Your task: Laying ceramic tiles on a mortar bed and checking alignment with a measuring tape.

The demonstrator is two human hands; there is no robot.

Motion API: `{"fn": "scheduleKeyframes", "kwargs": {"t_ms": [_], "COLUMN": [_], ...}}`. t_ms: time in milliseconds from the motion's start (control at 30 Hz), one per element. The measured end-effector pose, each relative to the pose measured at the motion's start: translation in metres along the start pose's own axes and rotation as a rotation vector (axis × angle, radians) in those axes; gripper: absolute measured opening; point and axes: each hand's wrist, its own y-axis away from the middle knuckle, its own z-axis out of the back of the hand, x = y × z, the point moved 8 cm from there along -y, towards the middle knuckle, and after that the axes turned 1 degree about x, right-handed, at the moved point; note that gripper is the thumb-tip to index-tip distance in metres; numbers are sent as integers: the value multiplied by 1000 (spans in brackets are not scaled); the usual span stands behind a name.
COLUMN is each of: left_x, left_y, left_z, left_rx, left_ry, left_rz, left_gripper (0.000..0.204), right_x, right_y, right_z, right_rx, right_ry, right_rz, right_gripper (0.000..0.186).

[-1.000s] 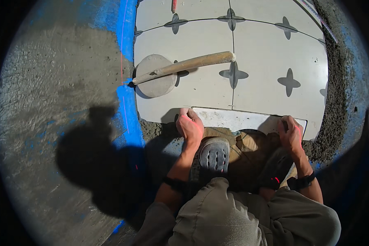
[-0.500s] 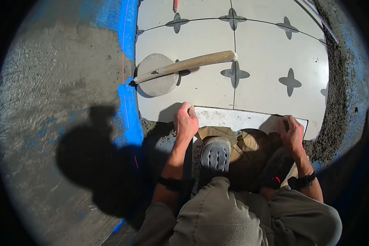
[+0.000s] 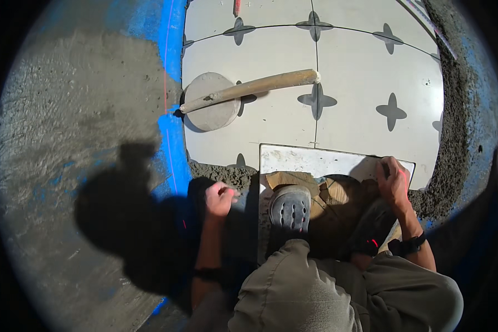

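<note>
— Right hand's point(image 3: 394, 181) grip: clamped on what?
— On the far right edge of the loose tile point(image 3: 337, 163), which lies on the mortar bed point(image 3: 221, 174) against the laid patterned tiles point(image 3: 371, 72).
— And the left hand point(image 3: 220, 198)?
— Loosely curled, holding nothing, just left of that tile. A rubber mallet point(image 3: 243, 91) rests on the laid tiles.

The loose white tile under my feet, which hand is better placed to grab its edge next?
Probably the right hand: it rests on the loose white tile at its right edge. The left hand is curled over the mortar bed, off the tile.
</note>
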Motion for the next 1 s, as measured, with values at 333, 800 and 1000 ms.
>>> {"fn": "scheduleKeyframes", "kwargs": {"t_ms": [333, 800, 1000], "left_x": [-19, -27, -11], "left_y": [18, 16, 8], "left_z": [18, 14, 10], "left_rx": [-291, -361, -197], "left_ry": [-837, -862, -489], "left_rz": [-322, -287, -240], "left_gripper": [27, 23, 10], "right_x": [-6, -1, -1], "right_y": [3, 2, 1], "right_z": [-2, 2, 2], "right_rx": [10, -15, -5], "right_ry": [17, 16, 2], "right_rz": [-10, -22, -22], "right_gripper": [14, 12, 12]}}
